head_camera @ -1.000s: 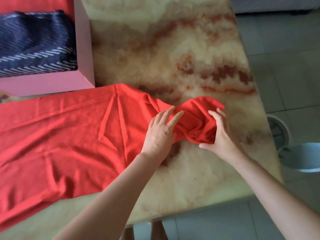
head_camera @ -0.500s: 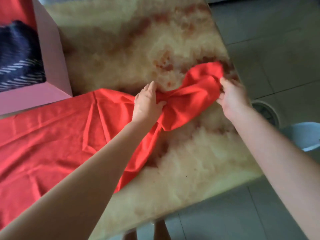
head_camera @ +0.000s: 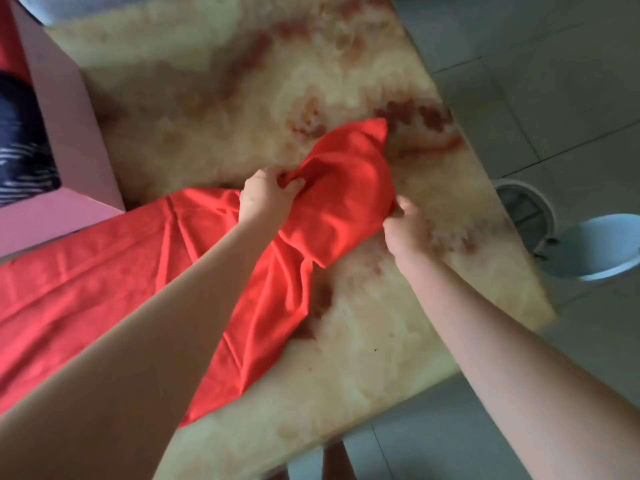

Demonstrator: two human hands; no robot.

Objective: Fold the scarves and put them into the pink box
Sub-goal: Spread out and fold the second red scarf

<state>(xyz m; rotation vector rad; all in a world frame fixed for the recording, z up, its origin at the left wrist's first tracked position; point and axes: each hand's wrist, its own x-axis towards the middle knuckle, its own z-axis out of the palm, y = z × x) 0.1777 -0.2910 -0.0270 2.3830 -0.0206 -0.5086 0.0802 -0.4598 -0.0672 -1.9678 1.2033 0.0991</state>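
Spreading in from the near left, a plain red woven scarf (head_camera: 104, 271) lies on a glossy stone-look surface (head_camera: 346, 358) mottled in cream and rusty brown. The cloth is soft and matte. Its broad flat part is creased with long ridges and runs off the left side of the view. Toward the right it narrows into a twisted, gathered neck, then swells into a loose puffed end that tapers to a point farther out on the surface.

The left hand (head_camera: 266, 197) has its fingers and thumb curled tightly round the gathered neck, gripping a bunch of fabric. The right hand (head_camera: 407, 226) is likewise closed, its fingers curled onto the right edge of the puffed end and pinching the cloth there, with the fingertips tucked out of sight.

Farther off at the left stands a pink cardboard box (head_camera: 72, 126) with smooth straight walls, its near corner just beside the scarf's far edge. Inside it lies a dark blue fabric with thin white stripes (head_camera: 20, 157), which is blurred. Beyond the surface's right edge, a pale blue round plastic bucket (head_camera: 595, 251) sits on grey floor tiles (head_camera: 554, 81).
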